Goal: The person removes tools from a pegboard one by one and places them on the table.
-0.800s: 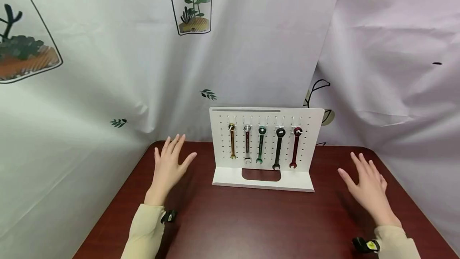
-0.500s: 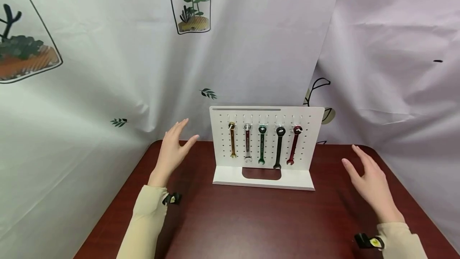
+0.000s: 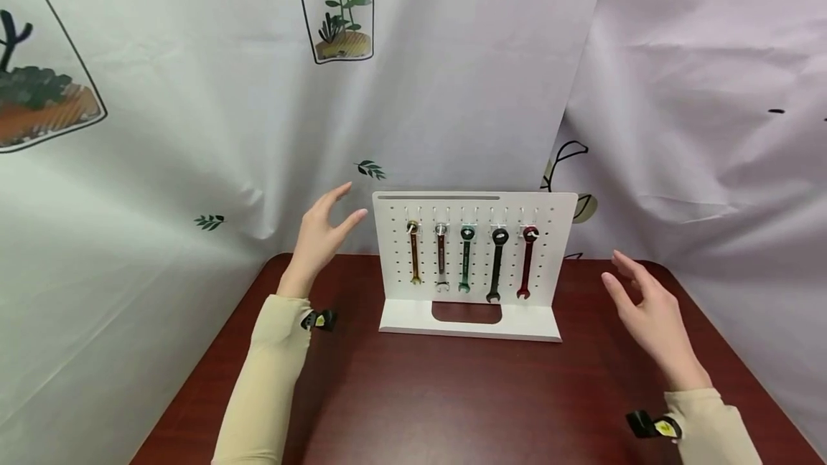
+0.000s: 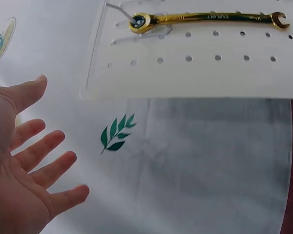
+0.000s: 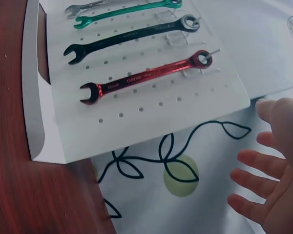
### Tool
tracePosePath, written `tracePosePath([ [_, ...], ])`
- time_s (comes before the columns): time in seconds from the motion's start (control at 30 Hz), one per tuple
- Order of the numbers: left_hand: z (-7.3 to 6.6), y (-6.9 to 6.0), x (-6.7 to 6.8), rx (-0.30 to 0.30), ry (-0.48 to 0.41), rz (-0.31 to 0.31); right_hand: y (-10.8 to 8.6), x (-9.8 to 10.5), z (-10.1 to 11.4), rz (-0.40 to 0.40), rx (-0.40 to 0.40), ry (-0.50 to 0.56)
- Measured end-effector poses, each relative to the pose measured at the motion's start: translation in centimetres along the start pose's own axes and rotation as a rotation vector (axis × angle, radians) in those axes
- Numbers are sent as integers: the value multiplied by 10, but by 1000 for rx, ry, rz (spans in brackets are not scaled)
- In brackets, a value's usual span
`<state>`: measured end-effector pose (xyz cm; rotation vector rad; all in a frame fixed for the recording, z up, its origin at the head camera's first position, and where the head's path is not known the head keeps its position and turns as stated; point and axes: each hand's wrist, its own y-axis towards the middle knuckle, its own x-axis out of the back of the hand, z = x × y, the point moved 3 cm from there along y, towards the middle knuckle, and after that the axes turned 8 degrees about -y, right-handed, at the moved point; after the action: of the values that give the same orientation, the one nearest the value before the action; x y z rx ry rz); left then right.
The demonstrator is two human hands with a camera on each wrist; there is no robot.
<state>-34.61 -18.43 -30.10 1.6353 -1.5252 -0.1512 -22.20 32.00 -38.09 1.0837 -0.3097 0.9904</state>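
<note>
Several wrenches hang in a row on a white pegboard stand (image 3: pixel 472 329): gold (image 3: pixel 415 255), silver (image 3: pixel 441 257), green (image 3: pixel 466 258), black (image 3: pixel 497 264) and red (image 3: pixel 528 262). Left of the board the left hand (image 3: pixel 318 241) is raised, fingers spread and holding nothing. The gold wrench (image 4: pixel 215 18) is the one closest to the left hand (image 4: pixel 29 165) in the left wrist view. To the board's right hovers the right hand (image 3: pixel 655 318), its thumb apart from relaxed fingers. In the right wrist view the red wrench (image 5: pixel 146 75) is nearest the right hand (image 5: pixel 278 170), not touched.
The stand is at the back of a dark red-brown table (image 3: pixel 452 400). Behind and beside it hangs a pale curtain (image 3: pixel 465 92) with printed plants and leaves. Both wrists wear small black devices.
The left hand has moved up and right, closer to the board's upper left corner. The right hand has shifted slightly up and left. The wrenches still hang; the lower end of the red one swung a little.
</note>
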Motion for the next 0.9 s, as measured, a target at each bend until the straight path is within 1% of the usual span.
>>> tracePosePath([
  [0.13,0,9,-11,-5,-39,14,3,-6,5,17,8,49],
  [0.27,0,16,-23,-33,-67,7,5,-15,10,29,16,91],
  [0.5,1,28,-37,-48,-127,11,12,-35,18,77,0,101],
  [0.6,4,33,-41,-34,-151,17,15,-42,20,96,-11,105],
  [0.73,8,35,-45,9,-224,17,17,-51,25,133,-25,120],
  [0.8,11,35,-47,29,-252,10,18,-56,27,150,-31,129],
  [0.9,15,34,-48,47,-270,-13,20,-63,29,171,-35,139],
])
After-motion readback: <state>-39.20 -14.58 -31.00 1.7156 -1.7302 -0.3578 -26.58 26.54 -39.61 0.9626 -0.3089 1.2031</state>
